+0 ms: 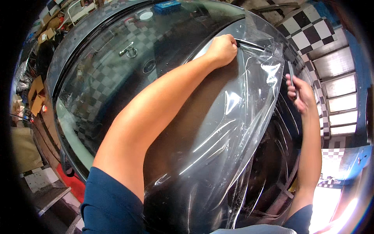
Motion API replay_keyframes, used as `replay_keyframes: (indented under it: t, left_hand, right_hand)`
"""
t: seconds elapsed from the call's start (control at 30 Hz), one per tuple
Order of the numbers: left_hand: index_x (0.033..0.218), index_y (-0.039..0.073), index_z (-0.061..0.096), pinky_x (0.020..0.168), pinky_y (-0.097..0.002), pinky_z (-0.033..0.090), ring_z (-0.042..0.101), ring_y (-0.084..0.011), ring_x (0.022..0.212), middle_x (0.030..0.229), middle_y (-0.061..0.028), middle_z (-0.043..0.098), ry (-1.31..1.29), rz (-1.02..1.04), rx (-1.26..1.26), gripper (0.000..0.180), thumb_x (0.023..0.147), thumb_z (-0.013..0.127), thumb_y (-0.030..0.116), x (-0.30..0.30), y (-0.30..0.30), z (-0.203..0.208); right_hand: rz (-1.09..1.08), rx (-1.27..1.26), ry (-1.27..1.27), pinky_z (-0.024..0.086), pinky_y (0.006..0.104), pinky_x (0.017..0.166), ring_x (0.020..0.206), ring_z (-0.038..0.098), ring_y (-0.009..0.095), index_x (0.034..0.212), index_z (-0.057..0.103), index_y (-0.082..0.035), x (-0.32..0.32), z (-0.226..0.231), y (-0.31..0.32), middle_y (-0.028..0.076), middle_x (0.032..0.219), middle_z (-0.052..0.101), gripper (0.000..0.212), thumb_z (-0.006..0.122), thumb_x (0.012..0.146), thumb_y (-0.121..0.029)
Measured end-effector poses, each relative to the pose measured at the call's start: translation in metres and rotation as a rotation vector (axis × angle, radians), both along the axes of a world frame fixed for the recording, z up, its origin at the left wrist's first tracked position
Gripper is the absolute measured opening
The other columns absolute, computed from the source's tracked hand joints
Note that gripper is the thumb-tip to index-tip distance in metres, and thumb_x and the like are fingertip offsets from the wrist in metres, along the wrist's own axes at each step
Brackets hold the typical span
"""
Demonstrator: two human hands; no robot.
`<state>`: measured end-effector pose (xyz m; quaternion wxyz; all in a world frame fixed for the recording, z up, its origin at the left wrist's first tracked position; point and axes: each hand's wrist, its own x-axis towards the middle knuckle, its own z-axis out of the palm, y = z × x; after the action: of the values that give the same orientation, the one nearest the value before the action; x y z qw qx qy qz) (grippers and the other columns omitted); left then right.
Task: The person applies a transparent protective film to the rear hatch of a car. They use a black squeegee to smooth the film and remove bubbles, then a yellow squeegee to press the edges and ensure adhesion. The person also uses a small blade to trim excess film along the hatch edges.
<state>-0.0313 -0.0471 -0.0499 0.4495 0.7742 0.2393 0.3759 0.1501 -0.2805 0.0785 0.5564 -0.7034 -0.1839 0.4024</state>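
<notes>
A large sheet of clear film [230,128] lies wrinkled and glossy over the dark car body panel [167,156]. My left hand [223,50] is closed in a fist near the film's upper part, around the end of a slim black rod-like tool [255,45] that points right across the film. What kind of tool it is I cannot make out. At the right, beside the film's loose edge, my right hand [300,93] grips a slim grey tool [291,72], upright and shaped like a utility knife. Its tip stands apart from the film.
Left of the film, the car's greenish glass [117,70] reflects a checkered pattern. A blue box [167,6] shows at the top. Cardboard boxes [37,93] and clutter line the left side. Light panels [341,89] and a bright opening [327,206] are at the right.
</notes>
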Motion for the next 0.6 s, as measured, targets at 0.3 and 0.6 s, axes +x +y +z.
replay_keyframes:
  t: [0.3, 0.6]
  left_hand:
    - [0.093, 0.000, 0.065, 0.081, -0.0391, 0.048, 0.062, -0.0365, 0.088, 0.090, -0.0223, 0.064, -0.006, -0.002, -0.008, 0.023, 0.081, 0.052, 0.016, -0.007, -0.004, 0.007]
    - [0.088, -0.001, 0.065, 0.079, -0.0404, 0.048, 0.062, -0.0381, 0.085, 0.086, -0.0233, 0.064, -0.052, 0.020, -0.003, 0.022, 0.079, 0.051, 0.014, -0.008, -0.001, 0.007]
  right_hand:
    - [0.262, -0.044, 0.055, 0.037, 0.0144, 0.046, 0.058, 0.047, 0.003, 0.100, 0.052, 0.001, -0.052, -0.002, 0.018, 0.003, 0.080, 0.056, 0.012, 0.049, 0.092, -0.008]
    - [0.268, -0.068, -0.014, 0.028, 0.0162, 0.036, 0.045, 0.040, 0.002, 0.094, 0.056, 0.000, -0.054, -0.014, 0.043, 0.000, 0.065, 0.051, 0.020, 0.053, 0.093, -0.020]
